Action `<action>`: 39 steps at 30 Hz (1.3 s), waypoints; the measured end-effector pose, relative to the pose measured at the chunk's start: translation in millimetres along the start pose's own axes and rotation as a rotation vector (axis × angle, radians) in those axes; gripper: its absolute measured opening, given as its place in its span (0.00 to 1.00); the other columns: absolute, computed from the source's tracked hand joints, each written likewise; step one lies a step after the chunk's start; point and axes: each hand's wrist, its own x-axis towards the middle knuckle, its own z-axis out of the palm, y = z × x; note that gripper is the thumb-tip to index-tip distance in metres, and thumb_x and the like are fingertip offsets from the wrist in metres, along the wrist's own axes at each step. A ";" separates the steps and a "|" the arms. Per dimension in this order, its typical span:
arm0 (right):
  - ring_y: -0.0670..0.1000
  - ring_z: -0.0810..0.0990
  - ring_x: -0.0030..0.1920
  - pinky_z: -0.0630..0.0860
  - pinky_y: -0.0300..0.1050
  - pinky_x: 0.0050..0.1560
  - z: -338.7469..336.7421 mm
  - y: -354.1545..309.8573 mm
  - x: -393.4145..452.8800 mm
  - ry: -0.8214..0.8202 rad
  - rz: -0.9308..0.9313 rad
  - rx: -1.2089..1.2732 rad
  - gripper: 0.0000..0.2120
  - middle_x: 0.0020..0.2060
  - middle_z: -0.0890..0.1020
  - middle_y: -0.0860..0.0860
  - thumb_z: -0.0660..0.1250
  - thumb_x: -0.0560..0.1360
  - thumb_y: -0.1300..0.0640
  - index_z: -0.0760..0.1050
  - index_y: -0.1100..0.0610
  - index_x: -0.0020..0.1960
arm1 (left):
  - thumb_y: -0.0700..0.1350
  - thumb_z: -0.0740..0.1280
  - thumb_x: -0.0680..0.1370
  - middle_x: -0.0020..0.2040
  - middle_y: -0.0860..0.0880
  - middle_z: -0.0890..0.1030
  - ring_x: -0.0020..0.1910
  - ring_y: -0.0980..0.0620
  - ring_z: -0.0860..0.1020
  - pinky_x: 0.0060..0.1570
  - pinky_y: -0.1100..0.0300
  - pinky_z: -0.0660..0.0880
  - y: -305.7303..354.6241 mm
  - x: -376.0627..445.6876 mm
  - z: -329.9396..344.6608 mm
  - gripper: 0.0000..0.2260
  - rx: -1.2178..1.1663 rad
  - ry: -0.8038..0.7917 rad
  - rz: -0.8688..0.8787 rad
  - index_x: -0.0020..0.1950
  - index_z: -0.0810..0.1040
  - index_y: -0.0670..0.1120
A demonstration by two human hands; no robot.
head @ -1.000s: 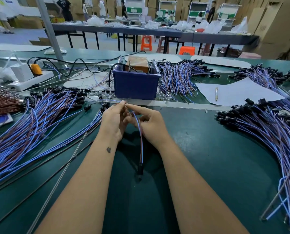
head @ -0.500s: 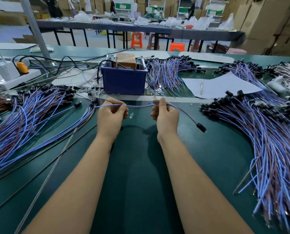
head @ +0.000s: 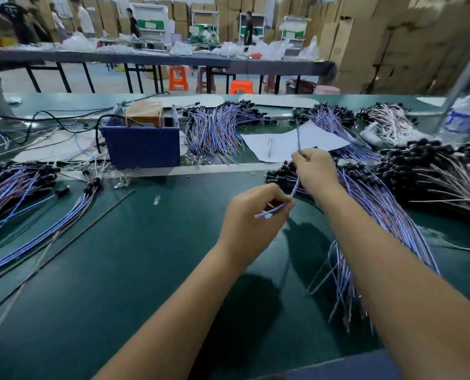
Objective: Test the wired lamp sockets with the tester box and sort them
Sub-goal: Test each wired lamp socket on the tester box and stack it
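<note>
Two hands are busy over the green bench (head: 146, 270), both pinching one blue-and-brown wired socket (head: 297, 185). The left hand (head: 251, 218) has its fingers curled round the wire's bare end, which pokes out toward nine o'clock. The right hand (head: 314, 170) grips the same wire farther along, up at one o'clock from the left, and the wire runs on past its fingers toward twelve o'clock, over a white sheet of paper (head: 291, 144). That far stretch is blurred, so I cannot make out the black socket at its tip.

Just under the right hand lies a big pile of wired sockets (head: 371, 204), black heads toward the hands and wires fanning out toward five o'clock. A second pile (head: 23, 193) lies well apart at nine o'clock, and a third (head: 214, 127) at twelve o'clock. Between those two stands the blue tester box (head: 142, 145) with a brown block on top and dark cables trailing off toward ten o'clock. A pen (head: 269, 146) rests on the paper.
</note>
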 end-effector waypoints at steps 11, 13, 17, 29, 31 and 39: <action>0.62 0.78 0.53 0.76 0.53 0.52 -69.4 62.2 -3.9 -0.037 0.064 -0.502 0.11 0.52 0.82 0.58 0.63 0.78 0.56 0.81 0.59 0.54 | 0.27 0.57 0.71 0.56 0.48 0.83 0.57 0.46 0.78 0.56 0.50 0.75 21.7 -19.2 70.5 0.24 0.101 -0.646 -0.066 0.62 0.79 0.45; 0.61 0.78 0.51 0.77 0.52 0.51 -68.8 67.7 -7.1 -0.068 0.107 -0.557 0.12 0.52 0.83 0.57 0.61 0.80 0.54 0.81 0.57 0.55 | 0.27 0.55 0.70 0.56 0.49 0.83 0.58 0.47 0.78 0.57 0.51 0.74 19.4 -20.8 68.4 0.27 0.087 -0.647 -0.124 0.62 0.79 0.45; 0.62 0.75 0.56 0.73 0.53 0.53 -58.7 63.0 -11.0 0.005 0.145 -0.653 0.14 0.59 0.77 0.61 0.58 0.80 0.55 0.77 0.60 0.59 | 0.27 0.55 0.71 0.51 0.50 0.84 0.53 0.51 0.79 0.56 0.56 0.74 18.0 -18.0 59.4 0.24 0.012 -0.533 -0.277 0.59 0.81 0.45; 0.59 0.70 0.59 0.65 0.50 0.59 69.9 -40.9 -38.7 -0.027 -0.311 -0.573 0.15 0.58 0.74 0.57 0.61 0.77 0.56 0.77 0.56 0.61 | 0.30 0.58 0.69 0.30 0.62 0.78 0.29 0.67 0.73 0.34 0.69 0.67 -18.6 3.7 -47.7 0.19 0.147 -0.183 -0.446 0.35 0.79 0.54; 0.58 0.69 0.60 0.64 0.48 0.59 101.8 -61.1 -48.4 -0.101 -0.327 -0.500 0.15 0.58 0.74 0.57 0.61 0.77 0.56 0.78 0.56 0.61 | 0.32 0.59 0.69 0.27 0.62 0.77 0.27 0.65 0.71 0.30 0.68 0.63 -29.8 1.6 -78.2 0.18 0.216 -0.105 -0.495 0.31 0.77 0.54; 0.59 0.69 0.64 0.64 0.47 0.64 199.0 -128.7 -94.6 -0.303 -0.200 -0.101 0.14 0.60 0.75 0.57 0.61 0.78 0.57 0.78 0.53 0.61 | 0.33 0.58 0.71 0.33 0.57 0.79 0.32 0.54 0.73 0.34 0.61 0.66 -71.4 1.4 -182.9 0.16 0.406 0.277 -0.662 0.36 0.79 0.51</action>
